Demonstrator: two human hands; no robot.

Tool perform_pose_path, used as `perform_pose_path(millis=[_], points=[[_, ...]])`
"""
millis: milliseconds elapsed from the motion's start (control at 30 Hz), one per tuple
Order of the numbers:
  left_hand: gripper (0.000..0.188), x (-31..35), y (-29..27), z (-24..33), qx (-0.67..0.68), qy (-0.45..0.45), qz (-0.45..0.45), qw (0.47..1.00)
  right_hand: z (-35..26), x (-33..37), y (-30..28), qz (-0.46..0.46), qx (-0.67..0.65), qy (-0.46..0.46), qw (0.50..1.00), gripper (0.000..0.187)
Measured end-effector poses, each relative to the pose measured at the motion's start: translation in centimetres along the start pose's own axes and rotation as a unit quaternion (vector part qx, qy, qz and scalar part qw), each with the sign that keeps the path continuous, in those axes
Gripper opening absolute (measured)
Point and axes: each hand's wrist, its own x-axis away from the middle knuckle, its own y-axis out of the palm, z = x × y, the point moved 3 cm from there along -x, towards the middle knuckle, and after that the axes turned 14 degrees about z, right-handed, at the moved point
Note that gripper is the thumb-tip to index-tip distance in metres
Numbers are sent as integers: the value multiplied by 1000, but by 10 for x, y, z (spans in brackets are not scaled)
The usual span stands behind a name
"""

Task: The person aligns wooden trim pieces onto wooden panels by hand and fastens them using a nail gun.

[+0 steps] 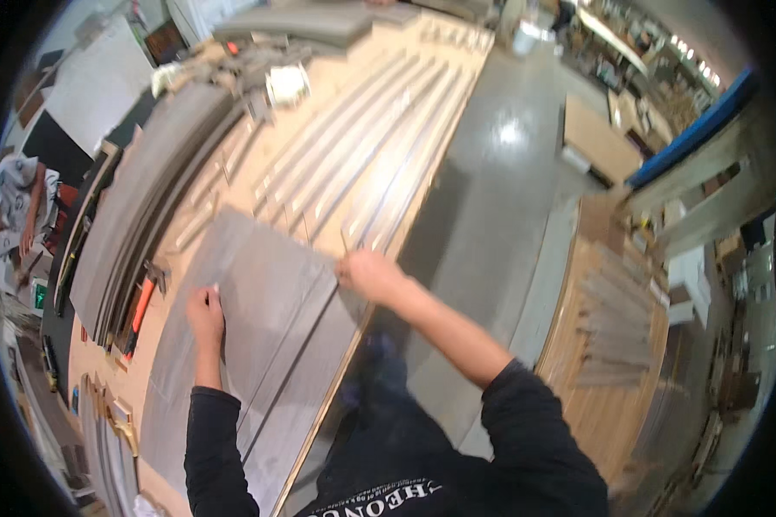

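Grey wood-grain panels (259,267) lie on the workbench in front of me, with a long dark seam running between two of them. My left hand (205,314) is closed above the left part of the larger panel. Its fingers are curled toward the thumb, and whatever they hold is too small to tell. At the panel's far right corner, my right hand (369,276) is closed in a pinch. A thin pale piece seems to show just beyond its fingertips, but blur hides what it is. Left of the panels lies a hammer (144,302) with an orange handle.
Long pale strips (362,138) lie side by side farther along the bench. Stacked curved grey boards (151,189) line its left side, near a white block-shaped item (287,86). To the right, beyond the grey floor (500,207), stands a wooden pallet-like stack (612,319). Another person (26,202) is at far left.
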Motion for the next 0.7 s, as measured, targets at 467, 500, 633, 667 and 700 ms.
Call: perform_pose_path(millis=[467, 500, 633, 667, 700], points=[[30, 311, -281, -75, -568, -313, 91, 756, -2, -14, 13, -60, -67, 17, 996, 27], [33, 347, -289, -93, -437, -323, 148, 826, -5, -19, 17, -87, -42, -5, 995, 26], [34, 376, -311, -129, -279, -434, 248, 820, -20, -36, -3, -129, 37, -55, 989, 39], [34, 358, -300, -124, -345, -357, 289, 819, -25, -37, -17, -35, 56, -119, 991, 49], [41, 333, -294, -110, -355, -404, 257, 803, -28, -46, -16, -35, 40, -110, 993, 50]])
